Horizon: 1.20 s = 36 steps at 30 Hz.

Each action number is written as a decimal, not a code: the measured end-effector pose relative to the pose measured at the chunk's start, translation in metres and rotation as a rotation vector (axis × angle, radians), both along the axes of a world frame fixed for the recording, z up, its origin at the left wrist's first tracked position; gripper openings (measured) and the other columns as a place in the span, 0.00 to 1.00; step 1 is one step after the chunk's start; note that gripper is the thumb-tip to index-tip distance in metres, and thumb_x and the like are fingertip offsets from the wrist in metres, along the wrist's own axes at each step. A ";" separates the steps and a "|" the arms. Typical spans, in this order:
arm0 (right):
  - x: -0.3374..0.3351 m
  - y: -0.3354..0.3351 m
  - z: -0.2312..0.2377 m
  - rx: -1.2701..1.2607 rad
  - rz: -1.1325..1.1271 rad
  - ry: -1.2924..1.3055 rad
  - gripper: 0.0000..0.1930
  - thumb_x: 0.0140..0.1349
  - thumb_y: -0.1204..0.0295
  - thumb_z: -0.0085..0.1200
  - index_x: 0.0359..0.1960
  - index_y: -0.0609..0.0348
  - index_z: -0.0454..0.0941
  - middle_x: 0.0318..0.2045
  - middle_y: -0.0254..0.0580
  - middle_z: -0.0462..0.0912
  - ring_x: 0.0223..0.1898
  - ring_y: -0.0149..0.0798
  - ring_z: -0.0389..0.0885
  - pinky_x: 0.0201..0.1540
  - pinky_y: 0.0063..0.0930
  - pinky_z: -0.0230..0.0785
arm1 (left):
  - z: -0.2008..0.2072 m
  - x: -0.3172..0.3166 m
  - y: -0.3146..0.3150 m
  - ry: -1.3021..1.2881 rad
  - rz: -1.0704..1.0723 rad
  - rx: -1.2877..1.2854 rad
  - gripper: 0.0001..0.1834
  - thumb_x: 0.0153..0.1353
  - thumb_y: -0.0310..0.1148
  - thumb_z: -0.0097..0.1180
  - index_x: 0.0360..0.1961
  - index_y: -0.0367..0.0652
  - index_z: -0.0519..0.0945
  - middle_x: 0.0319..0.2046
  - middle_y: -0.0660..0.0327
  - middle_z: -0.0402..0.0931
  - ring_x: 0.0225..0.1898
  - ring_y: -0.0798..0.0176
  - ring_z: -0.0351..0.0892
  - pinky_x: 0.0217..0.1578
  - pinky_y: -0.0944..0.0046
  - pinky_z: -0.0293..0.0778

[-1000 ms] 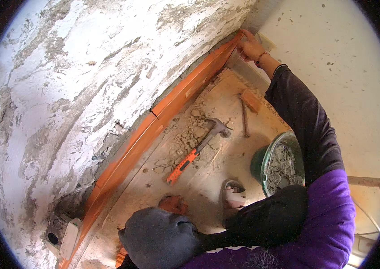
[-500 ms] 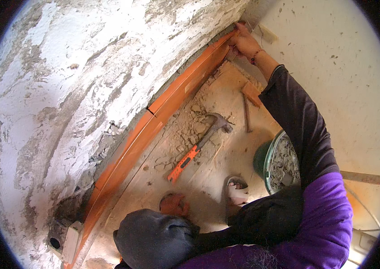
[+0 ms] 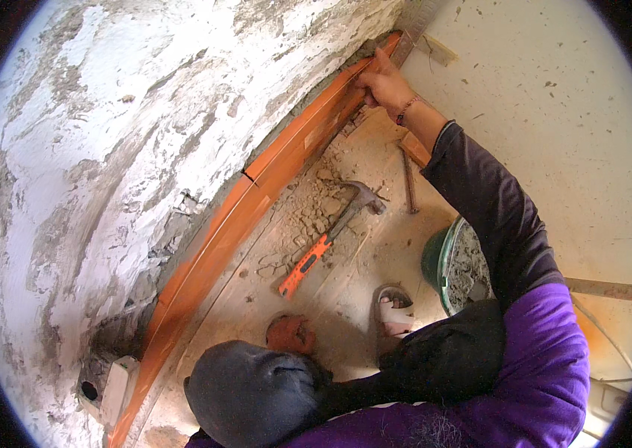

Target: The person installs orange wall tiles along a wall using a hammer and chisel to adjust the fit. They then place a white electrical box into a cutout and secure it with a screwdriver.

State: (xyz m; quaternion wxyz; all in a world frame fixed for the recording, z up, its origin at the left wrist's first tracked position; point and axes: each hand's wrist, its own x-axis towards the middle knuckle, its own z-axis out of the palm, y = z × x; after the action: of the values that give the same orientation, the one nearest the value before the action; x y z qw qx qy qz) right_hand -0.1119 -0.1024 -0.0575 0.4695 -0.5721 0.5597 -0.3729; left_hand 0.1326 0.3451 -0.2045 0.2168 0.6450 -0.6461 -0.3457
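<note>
My right hand (image 3: 387, 84) reaches to the far end of a row of orange skirting tiles (image 3: 297, 142), set along the foot of the rough wall. Its thumb and fingers grip the far tile over its top edge, near the room's corner. A dark joint parts this tile from the nearer orange tile (image 3: 211, 239). My left hand is out of view. On the floor below the row lies a claw hammer (image 3: 335, 237) with an orange and black handle, apart from my hand.
A green bucket (image 3: 435, 261) of grey mortar stands beside my right arm. A tile piece (image 3: 414, 149) and a thin bar (image 3: 409, 183) lie near the right wall. Mortar crumbs (image 3: 308, 213) litter the floor. An electrical box (image 3: 92, 388) sits at the near left wall.
My right hand has shifted slightly left and nearer along the top edge of the far tile, away from the corner. The hammer and bucket stay in place.
</note>
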 end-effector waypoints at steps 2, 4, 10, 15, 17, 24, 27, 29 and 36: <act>0.001 0.005 -0.001 0.001 0.022 -0.007 0.46 0.55 0.78 0.52 0.71 0.59 0.34 0.20 0.38 0.74 0.16 0.32 0.70 0.18 0.26 0.62 | -0.001 0.000 -0.001 0.024 -0.017 -0.004 0.17 0.45 0.39 0.62 0.38 0.47 0.80 0.22 0.59 0.76 0.25 0.55 0.77 0.29 0.55 0.73; 0.005 0.008 -0.002 -0.011 0.065 -0.030 0.46 0.55 0.78 0.52 0.71 0.60 0.33 0.20 0.38 0.74 0.16 0.31 0.70 0.18 0.25 0.62 | -0.030 0.004 0.010 -0.053 -0.070 -0.117 0.17 0.45 0.39 0.62 0.38 0.47 0.80 0.21 0.59 0.76 0.24 0.55 0.77 0.29 0.55 0.73; 0.029 0.043 0.015 0.112 0.054 -0.155 0.47 0.57 0.76 0.51 0.71 0.60 0.29 0.21 0.36 0.74 0.19 0.30 0.70 0.20 0.24 0.62 | 0.000 0.000 -0.001 0.017 -0.024 -0.042 0.17 0.45 0.38 0.63 0.37 0.46 0.79 0.21 0.59 0.74 0.25 0.55 0.76 0.28 0.55 0.72; 0.052 0.070 0.031 0.196 0.106 -0.390 0.19 0.61 0.74 0.47 0.53 0.56 0.59 0.21 0.34 0.72 0.19 0.29 0.67 0.21 0.25 0.57 | -0.014 0.004 0.007 -0.015 -0.022 -0.096 0.18 0.45 0.40 0.63 0.38 0.48 0.79 0.21 0.60 0.74 0.26 0.54 0.76 0.29 0.54 0.72; 0.054 0.076 0.032 0.292 0.118 -0.587 0.09 0.61 0.73 0.47 0.42 0.53 0.64 0.21 0.33 0.71 0.19 0.30 0.66 0.23 0.26 0.57 | -0.022 0.004 0.010 -0.080 -0.039 -0.046 0.18 0.45 0.40 0.63 0.39 0.49 0.79 0.22 0.60 0.75 0.27 0.53 0.77 0.30 0.54 0.72; 0.017 0.114 0.077 0.290 0.209 -0.877 0.07 0.62 0.69 0.47 0.31 0.49 0.62 0.23 0.33 0.69 0.21 0.31 0.64 0.27 0.28 0.58 | -0.009 0.005 0.002 0.045 -0.084 -0.003 0.20 0.45 0.38 0.64 0.41 0.48 0.78 0.25 0.59 0.76 0.30 0.53 0.77 0.36 0.54 0.72; -0.036 0.169 0.095 0.071 0.058 -0.632 0.16 0.61 0.71 0.48 0.51 0.56 0.64 0.23 0.32 0.68 0.22 0.30 0.65 0.27 0.25 0.59 | 0.017 0.002 -0.006 0.046 -0.081 0.074 0.21 0.44 0.37 0.65 0.43 0.47 0.78 0.26 0.58 0.77 0.31 0.54 0.77 0.37 0.54 0.72; -0.068 0.216 0.096 -0.166 -0.092 -0.307 0.22 0.60 0.73 0.45 0.58 0.59 0.62 0.25 0.31 0.68 0.23 0.28 0.65 0.26 0.22 0.60 | -0.022 0.009 0.008 0.040 -0.064 0.130 0.21 0.46 0.43 0.64 0.42 0.48 0.80 0.28 0.56 0.78 0.31 0.51 0.78 0.35 0.53 0.74; -0.176 0.349 0.037 -0.218 -0.063 1.086 0.24 0.50 0.78 0.50 0.53 0.60 0.74 0.22 0.49 0.75 0.22 0.44 0.77 0.29 0.33 0.72 | 0.023 0.003 -0.011 -0.068 -0.149 0.375 0.20 0.50 0.38 0.61 0.46 0.48 0.76 0.32 0.57 0.79 0.40 0.52 0.77 0.44 0.52 0.71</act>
State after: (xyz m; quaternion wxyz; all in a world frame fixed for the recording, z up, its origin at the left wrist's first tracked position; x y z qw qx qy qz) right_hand -0.2881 0.2466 -0.0201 0.0400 -0.7103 0.6965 -0.0939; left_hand 0.1353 0.3336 -0.1815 0.0447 0.6360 -0.6230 -0.4531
